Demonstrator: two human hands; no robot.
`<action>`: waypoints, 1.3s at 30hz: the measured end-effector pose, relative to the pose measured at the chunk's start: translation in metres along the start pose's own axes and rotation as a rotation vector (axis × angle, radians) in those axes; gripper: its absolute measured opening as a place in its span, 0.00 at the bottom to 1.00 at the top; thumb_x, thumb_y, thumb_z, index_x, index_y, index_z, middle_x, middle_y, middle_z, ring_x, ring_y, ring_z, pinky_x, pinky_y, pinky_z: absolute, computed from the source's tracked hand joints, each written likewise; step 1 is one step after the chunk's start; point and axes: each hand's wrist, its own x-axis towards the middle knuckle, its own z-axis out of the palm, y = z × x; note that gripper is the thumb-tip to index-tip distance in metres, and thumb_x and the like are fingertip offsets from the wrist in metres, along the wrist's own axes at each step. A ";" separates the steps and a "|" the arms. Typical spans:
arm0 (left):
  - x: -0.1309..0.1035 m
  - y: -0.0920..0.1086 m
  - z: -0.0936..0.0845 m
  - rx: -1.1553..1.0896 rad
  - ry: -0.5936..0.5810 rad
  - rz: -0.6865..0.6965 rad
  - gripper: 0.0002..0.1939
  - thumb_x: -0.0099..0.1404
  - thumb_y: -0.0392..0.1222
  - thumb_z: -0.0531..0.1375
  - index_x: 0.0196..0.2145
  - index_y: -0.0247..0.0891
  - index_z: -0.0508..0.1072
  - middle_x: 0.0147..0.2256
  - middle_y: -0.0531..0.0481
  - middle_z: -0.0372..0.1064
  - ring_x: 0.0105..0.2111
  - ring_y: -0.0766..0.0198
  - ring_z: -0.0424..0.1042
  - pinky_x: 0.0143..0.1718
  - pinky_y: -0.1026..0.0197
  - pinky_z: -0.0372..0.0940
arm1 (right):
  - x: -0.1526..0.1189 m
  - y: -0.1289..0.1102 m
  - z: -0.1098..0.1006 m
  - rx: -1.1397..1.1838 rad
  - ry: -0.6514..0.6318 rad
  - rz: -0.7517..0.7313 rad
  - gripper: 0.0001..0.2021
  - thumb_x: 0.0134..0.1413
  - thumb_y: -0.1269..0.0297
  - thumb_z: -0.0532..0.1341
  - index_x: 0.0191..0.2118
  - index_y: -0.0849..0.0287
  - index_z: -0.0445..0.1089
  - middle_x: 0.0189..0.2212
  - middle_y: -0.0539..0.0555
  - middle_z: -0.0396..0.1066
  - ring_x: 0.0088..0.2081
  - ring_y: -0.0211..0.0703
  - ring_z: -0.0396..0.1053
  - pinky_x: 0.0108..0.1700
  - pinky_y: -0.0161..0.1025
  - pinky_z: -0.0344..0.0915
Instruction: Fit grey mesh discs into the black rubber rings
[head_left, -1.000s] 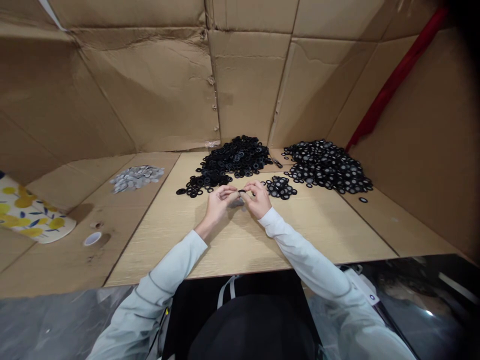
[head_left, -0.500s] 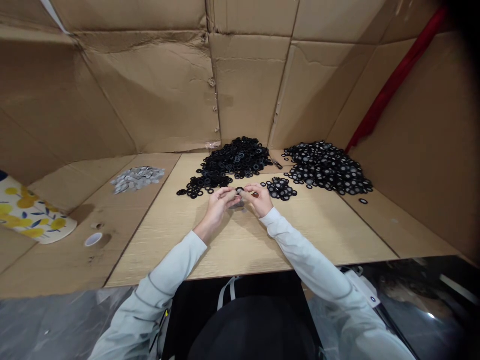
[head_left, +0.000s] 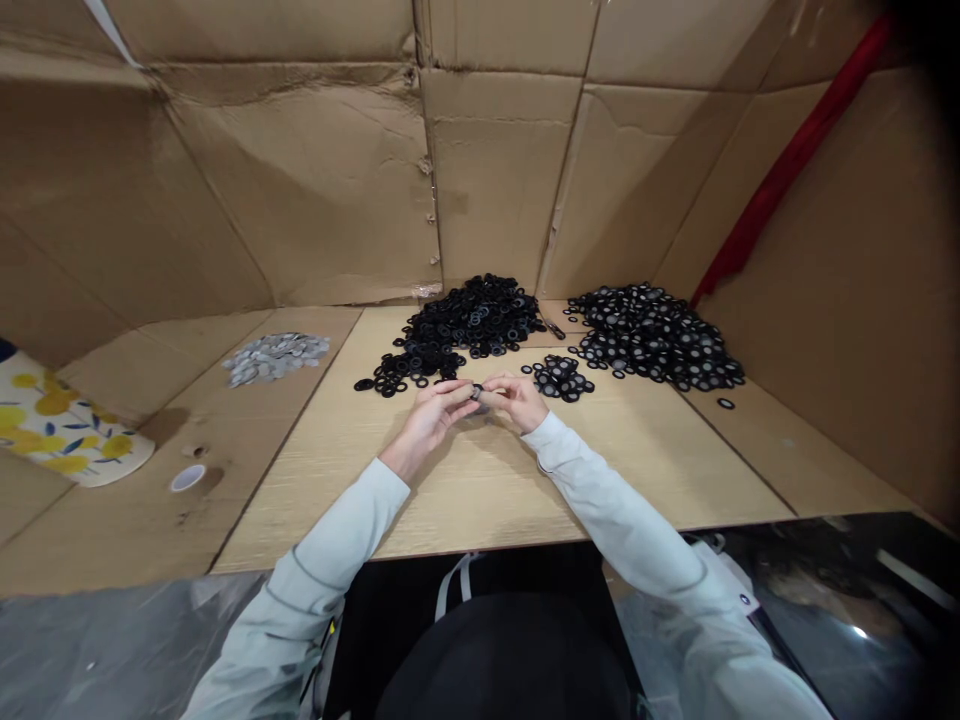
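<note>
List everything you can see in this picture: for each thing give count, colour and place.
black rings: one heap, black, table middle back
rings with grey centres: one heap, black and grey, back right
small cluster: one, black and grey, right of the hands
grey discs: one pile, grey, left
tape roll: one, white, near left
patterned cloth: one, cream with yellow fruit, far left
table: one, light wood
cardboard walls: brown, all round
ring: one, black, between both hands
left hand: grip on ring
right hand: grip on ring

There is only 1 view, from a camera on the person's head. It looks forward and down, close over the bench (head_left: 480, 490), with the hands (head_left: 480, 400) near the centre and cardboard walls (head_left: 300, 180) behind.
</note>
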 end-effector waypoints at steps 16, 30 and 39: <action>-0.001 -0.007 0.006 0.226 0.101 0.176 0.09 0.42 0.35 0.67 0.25 0.31 0.75 0.26 0.45 0.73 0.23 0.65 0.71 0.35 0.56 0.67 | 0.000 0.012 0.006 -0.084 0.108 0.038 0.14 0.32 0.52 0.64 0.19 0.59 0.69 0.24 0.51 0.63 0.30 0.40 0.63 0.32 0.39 0.62; 0.003 -0.012 0.000 -0.002 0.084 0.082 0.05 0.49 0.30 0.63 0.27 0.31 0.74 0.31 0.46 0.72 0.31 0.65 0.72 0.42 0.57 0.65 | 0.000 0.014 0.007 -0.123 0.098 0.080 0.15 0.33 0.53 0.64 0.25 0.60 0.71 0.34 0.55 0.65 0.40 0.45 0.64 0.35 0.39 0.63; -0.006 -0.013 0.008 -0.165 0.031 -0.133 0.04 0.55 0.32 0.57 0.28 0.32 0.72 0.30 0.45 0.72 0.32 0.63 0.72 0.43 0.59 0.66 | 0.001 0.016 0.007 -0.153 0.123 0.008 0.10 0.39 0.57 0.62 0.23 0.60 0.69 0.31 0.54 0.65 0.39 0.44 0.65 0.39 0.41 0.63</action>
